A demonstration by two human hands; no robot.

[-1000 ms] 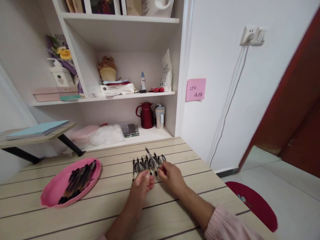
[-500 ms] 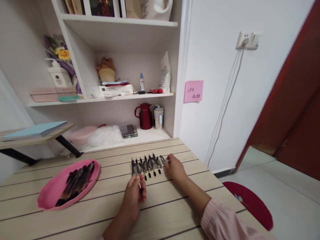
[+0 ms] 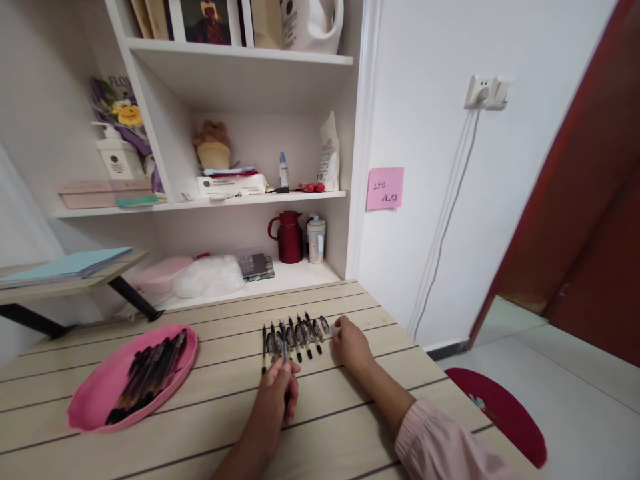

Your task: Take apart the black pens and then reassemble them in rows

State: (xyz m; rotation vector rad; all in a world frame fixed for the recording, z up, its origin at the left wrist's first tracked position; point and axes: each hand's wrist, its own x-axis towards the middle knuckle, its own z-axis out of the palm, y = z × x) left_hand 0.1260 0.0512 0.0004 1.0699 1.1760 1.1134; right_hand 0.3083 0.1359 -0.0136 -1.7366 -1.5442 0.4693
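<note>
Several black pens (image 3: 295, 331) lie side by side in a row on the pale wooden table (image 3: 350, 427). My left hand (image 3: 277, 397) is closed round one black pen (image 3: 285, 341), whose tip points away from me over the row. At the row's right end rests my right hand (image 3: 351, 345), its fingers curled against the last pen. A pink oval tray (image 3: 103, 390) at the left holds several more black pens (image 3: 147, 375).
White shelves behind the table carry a red jug (image 3: 289, 236), a white cup (image 3: 316, 239), a plastic bag, boxes and bottles. A small side table with blue folders (image 3: 65, 264) stands at the left. A red mat (image 3: 500, 417) lies on the floor at the right.
My left hand has taken a pen out of the row and drawn it toward me, then turned it upright over the row. My right hand slid to the row's right end.
</note>
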